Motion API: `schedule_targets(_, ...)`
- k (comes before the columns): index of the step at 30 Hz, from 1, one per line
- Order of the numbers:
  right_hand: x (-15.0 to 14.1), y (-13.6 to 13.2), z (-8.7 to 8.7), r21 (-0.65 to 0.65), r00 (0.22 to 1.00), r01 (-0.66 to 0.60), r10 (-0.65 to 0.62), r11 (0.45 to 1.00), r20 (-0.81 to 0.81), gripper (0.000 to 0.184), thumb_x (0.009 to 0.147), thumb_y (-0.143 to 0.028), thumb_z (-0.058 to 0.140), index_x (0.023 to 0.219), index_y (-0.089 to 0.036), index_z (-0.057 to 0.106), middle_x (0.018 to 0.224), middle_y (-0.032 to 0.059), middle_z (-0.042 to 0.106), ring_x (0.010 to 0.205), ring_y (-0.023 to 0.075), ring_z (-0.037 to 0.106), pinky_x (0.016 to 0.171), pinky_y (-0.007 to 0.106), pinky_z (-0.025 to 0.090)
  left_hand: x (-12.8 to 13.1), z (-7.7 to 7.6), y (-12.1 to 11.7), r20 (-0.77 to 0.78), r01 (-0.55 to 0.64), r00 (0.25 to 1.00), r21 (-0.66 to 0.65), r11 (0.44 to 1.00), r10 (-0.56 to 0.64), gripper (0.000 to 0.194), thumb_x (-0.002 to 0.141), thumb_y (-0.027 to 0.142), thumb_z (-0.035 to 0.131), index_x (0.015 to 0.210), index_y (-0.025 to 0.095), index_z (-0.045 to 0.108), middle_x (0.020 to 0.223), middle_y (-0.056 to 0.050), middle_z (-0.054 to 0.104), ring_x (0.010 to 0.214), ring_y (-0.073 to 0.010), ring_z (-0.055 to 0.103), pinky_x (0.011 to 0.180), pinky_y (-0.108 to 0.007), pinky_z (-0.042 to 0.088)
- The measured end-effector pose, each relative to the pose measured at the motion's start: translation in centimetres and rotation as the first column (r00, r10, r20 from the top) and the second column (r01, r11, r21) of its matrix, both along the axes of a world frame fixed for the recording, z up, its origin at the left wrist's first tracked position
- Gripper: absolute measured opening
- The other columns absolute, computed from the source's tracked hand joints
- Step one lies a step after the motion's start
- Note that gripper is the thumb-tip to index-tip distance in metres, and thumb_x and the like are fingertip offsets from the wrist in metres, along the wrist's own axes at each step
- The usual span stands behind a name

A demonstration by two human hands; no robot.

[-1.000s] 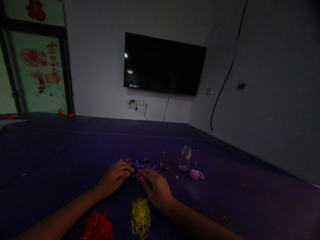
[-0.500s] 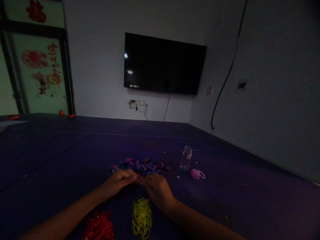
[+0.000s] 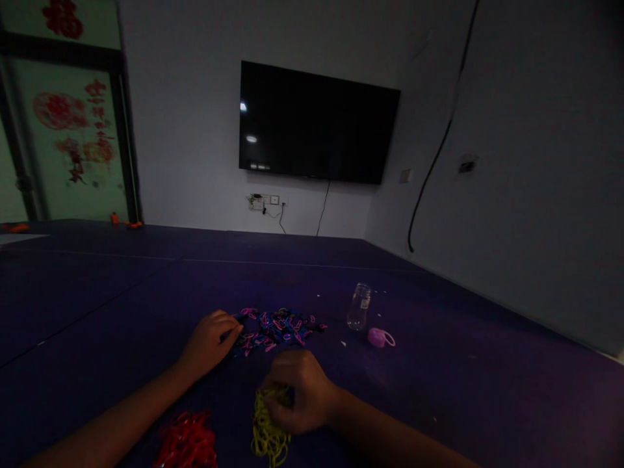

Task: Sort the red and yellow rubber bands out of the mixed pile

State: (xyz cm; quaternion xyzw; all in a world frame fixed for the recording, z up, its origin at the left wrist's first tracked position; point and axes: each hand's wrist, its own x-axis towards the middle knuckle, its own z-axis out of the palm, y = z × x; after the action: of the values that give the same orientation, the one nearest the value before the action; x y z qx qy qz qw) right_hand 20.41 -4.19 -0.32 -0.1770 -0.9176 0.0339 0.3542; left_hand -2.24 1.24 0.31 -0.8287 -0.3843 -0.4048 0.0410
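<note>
A mixed pile of small pink, blue and black rubber bands [image 3: 285,328] is spread on the purple surface ahead of me. My left hand [image 3: 208,341] is at the left edge of that pile, thumb and fingertips closed together; what they pinch, if anything, is too small to make out. Lower down, my right hand [image 3: 299,390] is over the top of a heap of yellow rubber bands [image 3: 267,437]. Its fingers are curled in and partly cover the heap, and their tips are hidden. A heap of red rubber bands [image 3: 188,442] lies left of the yellow one.
Right of the mixed pile stand a clear bottle [image 3: 358,309] without its lid and a pink lid with a loop [image 3: 377,337]. White scraps lie around them. The purple surface [image 3: 146,292] reaches back to the wall, below a television [image 3: 316,123].
My hands, together at the mixed pile before, have separated. The right has come down toward me onto the yellow heap; the left has shifted slightly left and up. The view has shifted a little.
</note>
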Motion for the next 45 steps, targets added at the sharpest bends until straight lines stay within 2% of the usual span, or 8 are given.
schedule_targets(3, 0.3, 0.6, 0.0, -0.050, 0.977, 0.207, -0.210, 0.977, -0.049, 0.020, 0.083, -0.025, 0.044, 0.079, -0.019, 0.063, 0.070, 0.0036, 0.064, 0.066, 0.0148, 0.058, 0.062, 0.026, 0.043, 0.2, -0.1, 0.0, -0.044, 0.018, 0.999, -0.005, 1.000, -0.019, 0.027, 0.089, 0.026, 0.047, 0.074, 0.020, 0.068, 0.076, -0.003, 0.069, 0.076, -0.0187, 0.060, 0.071, -0.031, 0.047)
schedule_targets(6, 0.9, 1.7, 0.5, -0.123, 0.881, 0.460, -0.469, 0.880, -0.066, 0.024, 0.087, -0.020, 0.041, 0.091, -0.019, 0.065, 0.088, 0.0074, 0.068, 0.085, 0.0183, 0.060, 0.076, 0.029, 0.045, 0.3, -0.3, 0.0, -0.077, 0.049, 0.996, -0.014, 0.999, -0.050, 0.024, 0.089, 0.024, 0.048, 0.076, 0.020, 0.068, 0.078, -0.003, 0.069, 0.077, -0.0186, 0.060, 0.072, -0.032, 0.047)
schedule_targets(11, 2.3, 3.7, 0.9, -0.130, 0.752, 0.659, -0.646, 0.741, 0.134, 0.034, 0.091, -0.025, 0.039, 0.118, -0.019, 0.059, 0.122, 0.0090, 0.059, 0.120, 0.0261, 0.046, 0.099, 0.043, 0.033, 0.4, -0.5, -0.1, -0.121, 0.069, 0.990, 0.004, 0.998, -0.068, 0.017, 0.087, 0.023, 0.052, 0.081, 0.020, 0.067, 0.082, -0.004, 0.069, 0.082, -0.0201, 0.060, 0.075, -0.034, 0.046)
schedule_targets(14, 2.8, 4.5, 0.5, -0.137, 0.729, 0.679, -0.638, 0.721, 0.248, 0.043, 0.093, -0.034, 0.035, 0.129, -0.017, 0.051, 0.132, 0.0092, 0.052, 0.130, 0.0284, 0.034, 0.104, 0.046, 0.029, 0.6, -0.4, -0.5, -0.172, 0.076, 0.983, 0.025, 0.997, -0.071, 0.014, 0.083, 0.032, 0.060, 0.085, 0.021, 0.067, 0.087, -0.004, 0.069, 0.087, -0.0220, 0.060, 0.077, -0.037, 0.045)
schedule_targets(18, 2.9, 4.8, 0.2, -0.168, 0.753, 0.632, -0.548, 0.756, 0.364, 0.055, 0.094, -0.046, 0.030, 0.137, -0.014, 0.041, 0.140, 0.0098, 0.043, 0.135, 0.0306, 0.023, 0.108, 0.051, 0.020, 0.9, 0.0, -1.0, -0.247, 0.080, 0.966, 0.011, 0.997, -0.075, 0.024, 0.077, 0.041, 0.067, 0.092, 0.022, 0.067, 0.094, -0.004, 0.069, 0.094, -0.0245, 0.058, 0.081, -0.040, 0.044)
schedule_targets(26, 3.1, 4.3, 0.8, -0.182, 0.861, 0.429, -0.339, 0.885, 0.381, 0.052, 0.095, -0.047, 0.031, 0.140, -0.022, 0.036, 0.143, 0.0054, 0.039, 0.137, 0.0258, 0.020, 0.110, 0.053, 0.014, 0.8, -0.5, -0.6, -0.227, 0.066, 0.972, -0.010, 0.998, -0.067, 0.014, 0.081, 0.027, 0.061, 0.093, 0.022, 0.067, 0.097, -0.004, 0.068, 0.096, -0.0233, 0.057, 0.083, -0.039, 0.044)
schedule_targets(34, 3.2, 5.4, -0.6, -0.205, 0.753, 0.649, -0.581, 0.733, 0.308, 0.056, 0.096, -0.046, 0.027, 0.139, -0.013, 0.038, 0.142, 0.0121, 0.040, 0.136, 0.0302, 0.023, 0.107, 0.051, 0.023, 0.6, -0.8, -0.1, -0.203, 0.036, 0.978, -0.045, 0.998, -0.044, 0.016, 0.082, 0.019, 0.057, 0.095, 0.022, 0.066, 0.095, -0.005, 0.069, 0.093, -0.0238, 0.059, 0.080, -0.040, 0.046)
schedule_targets(45, 3.2, 5.3, -0.4, -0.178, 0.773, 0.599, -0.505, 0.781, 0.383, 0.054, 0.095, -0.050, 0.029, 0.136, -0.018, 0.042, 0.142, 0.0092, 0.041, 0.135, 0.0300, 0.024, 0.108, 0.053, 0.019, 0.7, -1.0, -0.1, -0.177, 0.070, 0.981, -0.069, 0.995, -0.081, 0.017, 0.083, 0.015, 0.053, 0.094, 0.021, 0.065, 0.093, -0.005, 0.068, 0.092, -0.0223, 0.059, 0.080, -0.038, 0.047)
